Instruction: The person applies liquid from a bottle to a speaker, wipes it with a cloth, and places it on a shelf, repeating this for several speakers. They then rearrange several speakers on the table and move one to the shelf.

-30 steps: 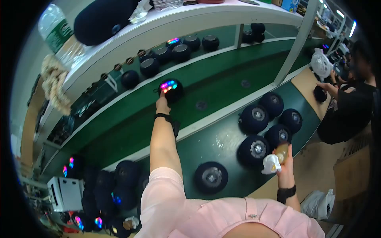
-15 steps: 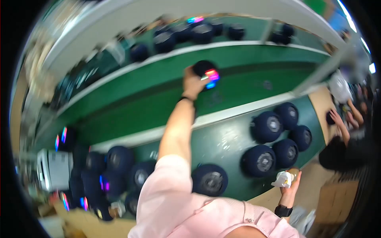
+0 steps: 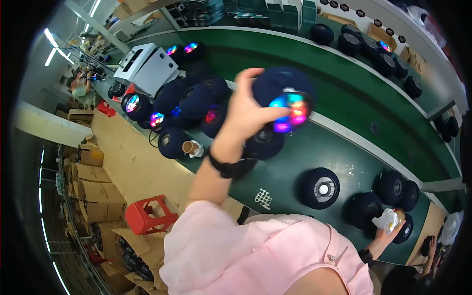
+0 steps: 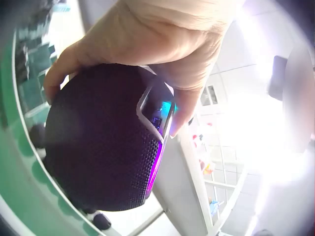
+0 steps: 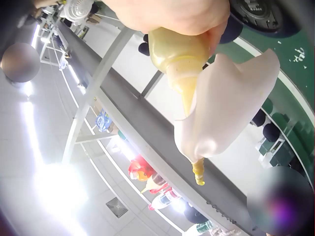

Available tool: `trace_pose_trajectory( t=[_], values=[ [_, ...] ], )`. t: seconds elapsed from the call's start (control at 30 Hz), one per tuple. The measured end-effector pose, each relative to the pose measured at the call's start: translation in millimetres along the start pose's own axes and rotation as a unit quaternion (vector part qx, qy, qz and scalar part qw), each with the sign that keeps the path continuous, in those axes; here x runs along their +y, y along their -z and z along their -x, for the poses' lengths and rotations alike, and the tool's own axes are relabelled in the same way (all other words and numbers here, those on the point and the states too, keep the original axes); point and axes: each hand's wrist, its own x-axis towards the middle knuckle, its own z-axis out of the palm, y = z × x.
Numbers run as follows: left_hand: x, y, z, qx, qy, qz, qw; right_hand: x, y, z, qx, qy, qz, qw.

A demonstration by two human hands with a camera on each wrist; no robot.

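My left hand (image 3: 241,110) grips a round dark speaker (image 3: 282,83), with the thumb on its front face by a panel lit blue, green, red and pink. The speaker is held up in front of me, overlapping the bench and the green conveyor belt in the head view. In the left wrist view, my fingers reach over the top of the speaker (image 4: 98,142). My right hand (image 3: 386,241) holds a yellowish squeeze bottle (image 5: 179,51) at the right side. Crumpled white tissue (image 5: 231,105) wraps its nozzle, whose yellow tip pokes out.
A dark speaker (image 3: 319,188) lies on the bench (image 3: 275,172), with several more (image 3: 364,209) near my right hand. At the left, dark speakers (image 3: 196,101), some lit, crowd beside a white box-shaped device (image 3: 152,71). A red stool (image 3: 150,215) and cartons (image 3: 101,199) stand on the floor.
My left hand has picked the lit speaker up from the green belt and brought it left and nearer. The head view has turned left. My right hand still holds the bottle.
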Motion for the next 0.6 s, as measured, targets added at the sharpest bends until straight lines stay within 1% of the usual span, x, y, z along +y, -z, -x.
trace_pose_trajectory(
  t=[0.03,0.07,0.1,0.13,0.17,0.23,0.3,0.33,0.37,0.43,0.47,0.5,0.57,0.6],
  values=[
    [8,26,7,0.041,-0.006,-0.019,0.999,5,-11,3,-0.005,-0.002,-0.005,1.000],
    [16,52,9,0.065,0.007,-0.064,0.996,12,-29,7,0.013,-0.013,-0.012,1.000],
    [17,76,7,0.097,-0.001,-0.118,0.988,18,-40,10,0.029,-0.025,-0.020,0.999],
    [5,106,-2,0.143,-0.046,-0.246,0.957,24,-41,7,0.009,-0.014,-0.008,1.000],
    [8,124,-11,0.182,-0.037,-0.349,0.918,30,-45,10,0.006,-0.014,-0.015,1.000],
    [-2,158,-39,0.224,-0.025,-0.500,0.836,40,-53,17,0.005,-0.037,-0.015,0.999],
    [-22,183,-75,0.258,0.057,-0.555,0.789,49,-49,19,0.009,-0.036,-0.011,0.999],
    [-33,193,-93,0.264,0.079,-0.573,0.772,53,-47,23,0.015,-0.037,-0.002,0.999],
    [-44,200,-109,0.258,0.069,-0.570,0.777,57,-46,29,0.018,-0.027,-0.011,0.999],
    [-66,210,-146,0.268,0.146,-0.660,0.687,63,-47,43,0.025,-0.020,-0.016,0.999],
    [-82,215,-161,0.264,0.152,-0.690,0.657,65,-49,48,0.078,-0.029,-0.035,0.996],
    [-94,220,-170,0.243,0.139,-0.719,0.635,69,-44,51,0.083,-0.019,-0.040,0.996],
    [-122,228,-187,0.218,0.119,-0.779,0.575,70,-33,57,0.089,0.011,0.000,0.996],
    [-138,235,-197,0.212,0.114,-0.796,0.555,72,-33,62,0.081,0.013,0.000,0.997]
  ],
)
